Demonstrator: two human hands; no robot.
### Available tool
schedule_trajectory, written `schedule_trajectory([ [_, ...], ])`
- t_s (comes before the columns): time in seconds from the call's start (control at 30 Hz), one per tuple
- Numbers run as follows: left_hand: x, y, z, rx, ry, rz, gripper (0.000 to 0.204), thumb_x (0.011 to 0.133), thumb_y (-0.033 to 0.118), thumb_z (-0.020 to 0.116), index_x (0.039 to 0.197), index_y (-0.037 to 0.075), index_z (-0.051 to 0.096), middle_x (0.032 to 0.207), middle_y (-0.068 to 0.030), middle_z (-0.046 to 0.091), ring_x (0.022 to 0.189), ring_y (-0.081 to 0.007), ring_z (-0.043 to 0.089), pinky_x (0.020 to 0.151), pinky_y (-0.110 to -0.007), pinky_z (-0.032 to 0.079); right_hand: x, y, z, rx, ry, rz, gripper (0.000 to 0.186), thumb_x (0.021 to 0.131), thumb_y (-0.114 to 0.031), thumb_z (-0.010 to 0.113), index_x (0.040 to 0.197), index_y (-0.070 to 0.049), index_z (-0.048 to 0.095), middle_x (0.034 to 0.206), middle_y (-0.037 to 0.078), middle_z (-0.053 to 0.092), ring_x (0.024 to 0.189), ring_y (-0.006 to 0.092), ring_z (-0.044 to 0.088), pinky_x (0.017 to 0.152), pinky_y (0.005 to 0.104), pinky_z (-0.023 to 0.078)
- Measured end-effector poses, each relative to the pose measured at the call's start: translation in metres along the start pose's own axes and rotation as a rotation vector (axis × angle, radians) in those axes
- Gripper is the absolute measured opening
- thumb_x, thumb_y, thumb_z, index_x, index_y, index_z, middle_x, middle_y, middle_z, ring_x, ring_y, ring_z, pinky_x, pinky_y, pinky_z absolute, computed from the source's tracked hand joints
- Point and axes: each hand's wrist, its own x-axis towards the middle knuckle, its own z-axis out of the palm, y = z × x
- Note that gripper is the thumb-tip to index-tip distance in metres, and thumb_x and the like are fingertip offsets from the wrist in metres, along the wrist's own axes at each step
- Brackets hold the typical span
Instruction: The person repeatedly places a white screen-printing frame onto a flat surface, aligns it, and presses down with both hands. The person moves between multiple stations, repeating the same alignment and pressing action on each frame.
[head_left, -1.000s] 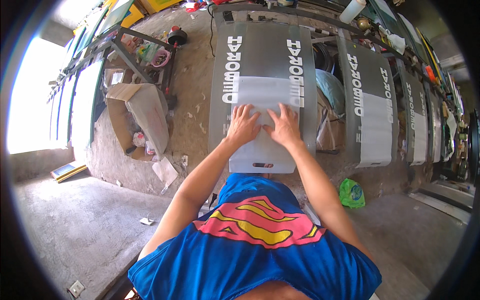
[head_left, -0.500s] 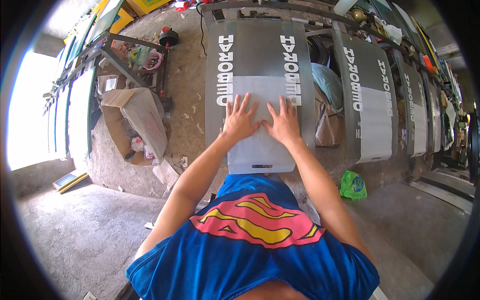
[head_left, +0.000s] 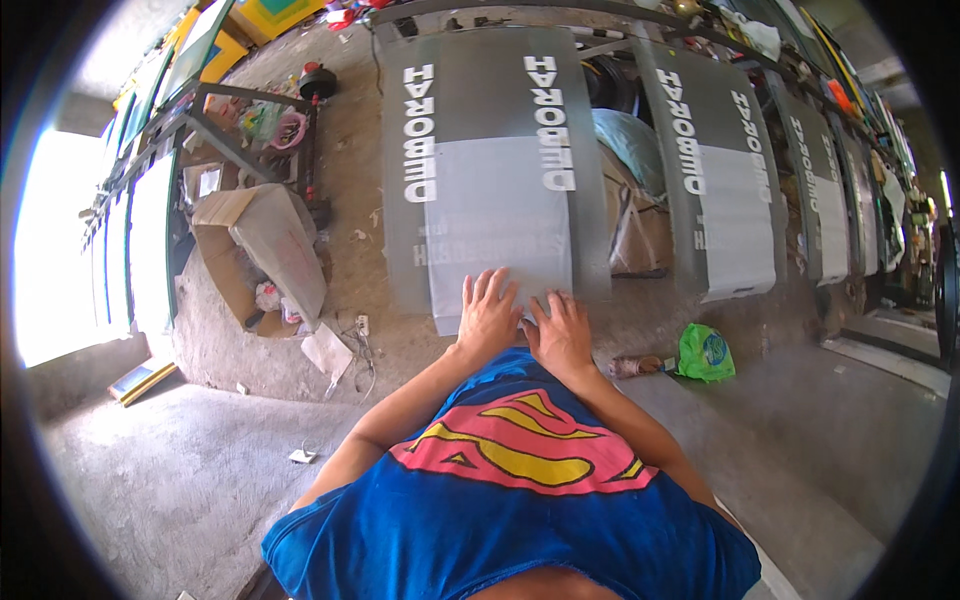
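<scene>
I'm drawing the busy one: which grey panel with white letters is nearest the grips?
The leftmost lettered grey panel, straight ahead of the blue shirt: left grip and right grip are by its pale sheet. The other grey panels are farther right.

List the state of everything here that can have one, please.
Left-hand grip, open, fingers apart
Right-hand grip, open, fingers partly bent
Translucent white rectangular plastic sheet, flat, near end under both grips
Dark grey rectangular lettered panel, partly covered by the sheet
Brown cardboard box, open, things inside
Bright green plastic bag, crumpled, on the floor
Pale blue plastic bag, bulging
</scene>
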Motion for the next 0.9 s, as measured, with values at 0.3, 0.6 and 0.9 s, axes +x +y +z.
schedule_trajectory([
  [0.3,0.084,0.093,0.047,0.01,0.164,0.175,0.041,0.091,0.017,0.071,0.129,0.003,0.063,0.137,-0.0153,0.055,0.135,-0.0371,0.048,0.117,-0.06,0.032,-0.016,0.139,-0.061,-0.028,0.332,0.156,0.045,0.09,-0.021,0.072,0.132,-0.009,0.063,0.128,0.018,0.058,0.116,0.0395,0.057,0.094,0.0517,0.048],
  [0.6,0.154,0.285,0.144,-0.11,0.109,0.12,0.043,0.091,0.016,0.069,0.13,0.001,0.057,0.119,-0.02,0.062,0.111,-0.0405,0.061,0.098,-0.05,0.05,-0.065,0.348,-0.133,-0.014,0.416,0.149,0.049,0.09,-0.019,0.071,0.136,-0.008,0.059,0.13,0.02,0.057,0.119,0.0411,0.056,0.096,0.0536,0.048],
  [0.9,0.176,0.359,0.198,-0.274,0.249,-0.362,0.053,0.091,0.013,0.07,0.136,-0.002,0.049,0.111,-0.028,0.065,0.104,-0.0443,0.065,0.09,-0.051,0.053,-0.097,0.502,-0.171,-0.018,0.297,0.38,0.057,0.088,-0.024,0.078,0.135,-0.001,0.055,0.127,0.03,0.053,0.115,0.044,0.057,0.095,0.0513,0.05],
])
